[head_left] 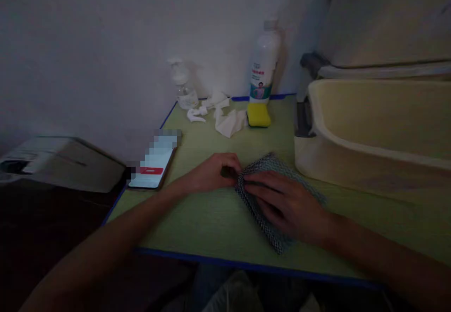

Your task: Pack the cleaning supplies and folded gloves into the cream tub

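A grey checked cloth, folded, lies on the green table. My right hand rests flat on top of it with the fingers stretched out toward the left. At the cloth's left edge sits my left hand, fingers curled and pinching that edge. Both forearms reach in from the near side of the table.
A phone with a lit screen lies at the table's left edge. At the back stand a clear pump bottle, crumpled white tissues, a yellow sponge and a white bottle. A large cream tub fills the right side.
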### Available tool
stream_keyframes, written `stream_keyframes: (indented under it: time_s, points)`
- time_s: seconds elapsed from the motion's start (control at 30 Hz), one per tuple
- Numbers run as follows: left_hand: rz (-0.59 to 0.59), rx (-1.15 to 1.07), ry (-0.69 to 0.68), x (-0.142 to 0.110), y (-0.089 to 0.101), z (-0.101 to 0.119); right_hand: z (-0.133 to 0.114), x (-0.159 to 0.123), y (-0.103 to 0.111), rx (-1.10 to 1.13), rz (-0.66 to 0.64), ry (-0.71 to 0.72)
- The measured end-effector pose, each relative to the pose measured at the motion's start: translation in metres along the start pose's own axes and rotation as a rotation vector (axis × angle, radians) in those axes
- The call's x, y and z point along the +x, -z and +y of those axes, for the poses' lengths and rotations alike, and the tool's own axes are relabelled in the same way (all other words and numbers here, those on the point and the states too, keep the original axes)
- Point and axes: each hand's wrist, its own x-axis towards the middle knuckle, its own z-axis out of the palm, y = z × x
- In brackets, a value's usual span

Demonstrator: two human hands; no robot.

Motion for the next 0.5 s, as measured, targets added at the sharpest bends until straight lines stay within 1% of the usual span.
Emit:
stream_keyframes:
  time_s: [0.1,0.17,0.27,0.33,0.4,0.47,0.5]
  points:
    - [0.024,0.004,0.07,0.001,0.0,0.002,-0.003,0.001,0.0,-0.028,-0.037,0.019]
    - [0.02,-0.013,0.086,0.001,0.001,0.003,-0.004,0.001,0.001,-0.046,-0.073,0.028]
    - [-0.037,-0.077,0.072,0.002,0.008,0.002,-0.004,0.003,0.002,-0.064,-0.134,0.031]
    - [-0.097,-0.141,0.055,0.003,0.013,-0.001,-0.004,0.003,0.002,-0.063,-0.17,0.028]
    - [-0.132,-0.204,0.032,0.003,0.017,-0.005,-0.004,0.004,0.002,-0.055,-0.192,0.029]
    - [-0.109,-0.241,0.001,0.003,0.018,-0.009,-0.004,0.003,0.002,-0.047,-0.21,0.033]
    - [-0.068,-0.239,-0.019,0.003,0.017,-0.011,-0.004,0.003,0.001,-0.044,-0.216,0.033]
